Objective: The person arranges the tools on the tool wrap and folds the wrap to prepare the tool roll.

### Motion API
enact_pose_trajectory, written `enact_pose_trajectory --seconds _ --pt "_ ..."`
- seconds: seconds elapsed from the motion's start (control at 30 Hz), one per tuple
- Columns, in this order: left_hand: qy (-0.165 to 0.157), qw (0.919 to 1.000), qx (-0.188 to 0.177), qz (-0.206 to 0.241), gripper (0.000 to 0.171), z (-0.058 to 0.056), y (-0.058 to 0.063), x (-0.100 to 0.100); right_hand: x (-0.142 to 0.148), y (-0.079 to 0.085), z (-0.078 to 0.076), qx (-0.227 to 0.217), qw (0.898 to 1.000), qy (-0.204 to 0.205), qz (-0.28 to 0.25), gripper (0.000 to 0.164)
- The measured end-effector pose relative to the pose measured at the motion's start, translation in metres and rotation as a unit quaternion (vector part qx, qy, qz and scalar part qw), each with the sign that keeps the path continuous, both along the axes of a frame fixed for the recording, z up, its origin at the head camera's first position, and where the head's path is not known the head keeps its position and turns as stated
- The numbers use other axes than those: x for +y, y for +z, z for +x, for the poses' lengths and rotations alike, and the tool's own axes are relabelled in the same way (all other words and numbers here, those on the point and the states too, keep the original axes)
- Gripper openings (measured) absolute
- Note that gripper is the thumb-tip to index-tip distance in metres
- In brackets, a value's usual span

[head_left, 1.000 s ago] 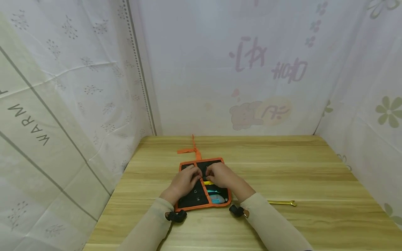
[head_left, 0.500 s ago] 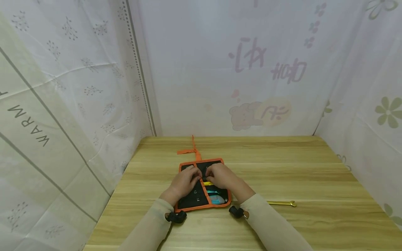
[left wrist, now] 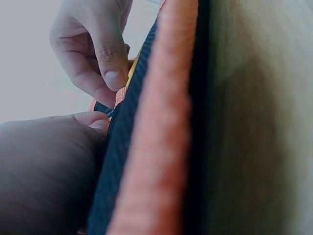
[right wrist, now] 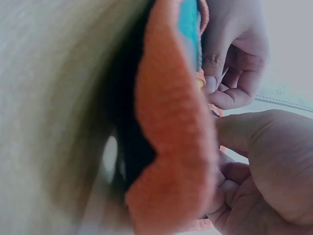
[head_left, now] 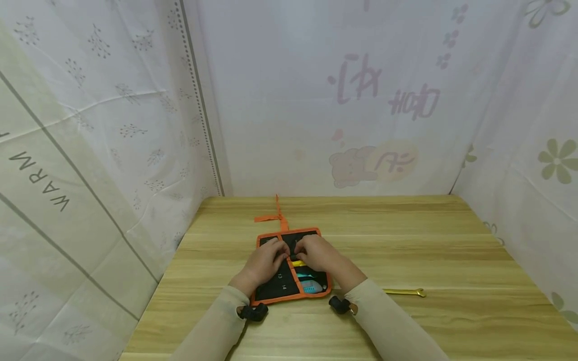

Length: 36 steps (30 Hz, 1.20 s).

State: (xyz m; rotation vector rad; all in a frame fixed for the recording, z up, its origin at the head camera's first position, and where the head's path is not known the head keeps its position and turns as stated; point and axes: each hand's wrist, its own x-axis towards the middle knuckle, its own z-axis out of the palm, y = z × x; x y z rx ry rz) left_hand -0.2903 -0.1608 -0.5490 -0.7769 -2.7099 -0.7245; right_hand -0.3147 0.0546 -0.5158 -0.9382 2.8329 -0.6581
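Note:
A black tool pouch with orange edging (head_left: pixel 293 299) lies unfolded on the wooden table, with the numbers 13 and 14 printed on its left half. My left hand (head_left: pixel 264 263) pinches the orange trim at the middle of the pouch between thumb and fingers. Just right of that trim, my right hand (head_left: pixel 318 253) bends its fingers down at the pocket opening; whatever lies between its fingertips is hidden. Beside its fingers a yellow tool (head_left: pixel 299 263) shows in the pouch. Nearer me in the pouch sits a teal and grey tool (head_left: pixel 311 287).
A gold-coloured open-ended wrench (head_left: pixel 406 292) lies on the table (head_left: pixel 451 250), right of the right forearm. The pouch's orange tie strap (head_left: pixel 283 220) stretches toward the back. Printed curtains (head_left: pixel 280 100) enclose the table's back and sides.

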Motion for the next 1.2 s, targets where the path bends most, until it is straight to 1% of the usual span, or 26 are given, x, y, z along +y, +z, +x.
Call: enact_pose_trajectory --seconds 0.17,0.3,0.37,0.5,0.63,0.8,1.03,1.2 --pt "-0.002 1.0 -0.005 0.002 0.006 0.0 0.001 -0.001 0.002 0.002 0.0 -0.012 1.0 0.002 0.006 0.014" --pt "-0.004 0.9999 -0.011 0.001 0.006 -0.001 0.001 -0.001 0.005 0.001 0.002 -0.017 1.0 -0.006 0.001 0.017" --pt "-0.003 0.9999 -0.014 0.0 0.006 -0.001 0.0 -0.001 0.008 0.001 0.004 -0.019 1.0 -0.011 -0.009 0.017" --pt "0.002 0.9997 -0.023 -0.003 0.006 -0.001 0.001 -0.001 0.016 0.004 0.009 -0.009 0.999 -0.025 -0.018 0.016" --pt "0.0 0.9996 -0.03 -0.001 0.005 -0.001 0.003 -0.001 0.027 0.004 0.011 0.009 0.999 -0.021 -0.032 0.013" --pt "-0.005 0.9995 -0.032 0.001 0.006 -0.002 0.004 -0.002 0.04 0.003 0.013 0.006 0.999 -0.027 -0.045 0.013" --pt "0.007 0.9991 -0.04 -0.01 0.013 -0.003 0.004 -0.004 0.057 0.001 0.02 -0.003 0.997 -0.041 -0.069 0.011" --pt "0.018 0.999 -0.028 -0.029 0.019 -0.006 0.004 -0.008 0.072 -0.006 0.025 -0.007 0.995 -0.064 -0.076 0.011"
